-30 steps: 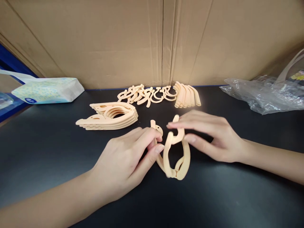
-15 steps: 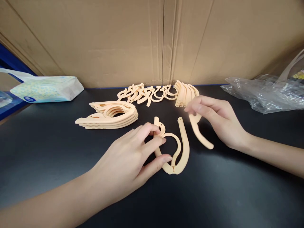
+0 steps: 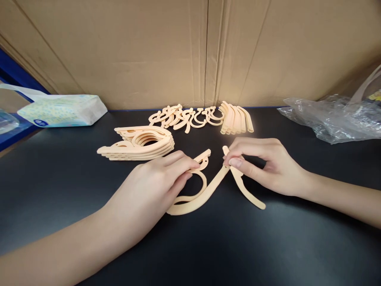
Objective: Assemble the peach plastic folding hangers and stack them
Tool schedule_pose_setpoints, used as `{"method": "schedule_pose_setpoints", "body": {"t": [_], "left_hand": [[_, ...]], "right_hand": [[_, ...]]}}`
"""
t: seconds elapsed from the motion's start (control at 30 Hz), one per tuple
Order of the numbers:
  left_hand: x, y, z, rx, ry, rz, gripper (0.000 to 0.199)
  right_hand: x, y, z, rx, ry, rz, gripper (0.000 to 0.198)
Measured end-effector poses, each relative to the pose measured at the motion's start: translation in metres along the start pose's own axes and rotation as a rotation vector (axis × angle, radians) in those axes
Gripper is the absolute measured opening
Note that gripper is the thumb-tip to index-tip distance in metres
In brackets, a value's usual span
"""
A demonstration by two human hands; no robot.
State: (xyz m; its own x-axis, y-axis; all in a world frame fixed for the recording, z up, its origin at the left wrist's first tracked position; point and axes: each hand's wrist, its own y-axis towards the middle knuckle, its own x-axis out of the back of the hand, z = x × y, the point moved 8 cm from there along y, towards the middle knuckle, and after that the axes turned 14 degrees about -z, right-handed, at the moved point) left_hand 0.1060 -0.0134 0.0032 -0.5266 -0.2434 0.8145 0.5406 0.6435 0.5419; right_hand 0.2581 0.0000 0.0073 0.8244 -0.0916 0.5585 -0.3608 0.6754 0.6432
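Observation:
My left hand (image 3: pixel 160 182) is closed on a partly assembled folding hanger (image 3: pixel 198 201), a cream plastic piece with a round hook and a long curved arm. Its fingertips pinch the side near the upper, holed end. My right hand (image 3: pixel 262 165) pinches a loose curved hanger arm (image 3: pixel 250 195) between thumb and fingers. The top of that arm meets, or lies very close to, the free end of the hanger's long arm; the right fingers partly hide the contact. The hanger's lower left part is hidden behind my left hand.
A stack of folded hangers (image 3: pixel 137 153) lies at left. Behind are a heap of loose hook parts (image 3: pixel 184 117) and a row of curved arms (image 3: pixel 235 119). A tissue pack (image 3: pixel 65 111) stands far left, a clear plastic bag (image 3: pixel 327 119) far right, cardboard (image 3: pixel 149 51) behind the black table (image 3: pixel 253 250).
My left hand has turned the hanger so its long arm points up and right. My right hand has brought the loose arm down and left, from beside the row to the hanger's end.

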Motion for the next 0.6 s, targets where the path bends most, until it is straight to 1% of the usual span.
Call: {"method": "schedule_pose_setpoints", "body": {"t": [0.13, 0.27, 0.33, 0.43, 0.53, 0.6], "left_hand": [[0.0, -0.004, -0.003, -0.09, 0.074, 0.014, 0.022], [0.003, -0.003, -0.003, -0.154, 0.189, -0.032, 0.024], [0.005, -0.001, -0.003, -0.185, 0.244, -0.06, 0.025], [0.004, 0.0, -0.003, -0.203, 0.263, -0.06, 0.027], [0.003, 0.0, -0.003, -0.204, 0.232, -0.036, 0.028], [0.003, 0.0, -0.004, -0.216, 0.215, -0.039, 0.029]], "right_hand": [[-0.004, -0.004, 0.011, 0.076, 0.088, 0.06, 0.017], [-0.004, -0.006, 0.018, 0.13, 0.148, 0.084, 0.019], [-0.004, -0.005, 0.018, 0.13, 0.139, 0.074, 0.02], [-0.003, -0.005, 0.013, 0.103, 0.093, 0.049, 0.02], [-0.007, -0.005, 0.01, 0.099, 0.031, 0.078, 0.017], [-0.011, -0.008, 0.012, 0.143, -0.009, 0.119, 0.017]]}}
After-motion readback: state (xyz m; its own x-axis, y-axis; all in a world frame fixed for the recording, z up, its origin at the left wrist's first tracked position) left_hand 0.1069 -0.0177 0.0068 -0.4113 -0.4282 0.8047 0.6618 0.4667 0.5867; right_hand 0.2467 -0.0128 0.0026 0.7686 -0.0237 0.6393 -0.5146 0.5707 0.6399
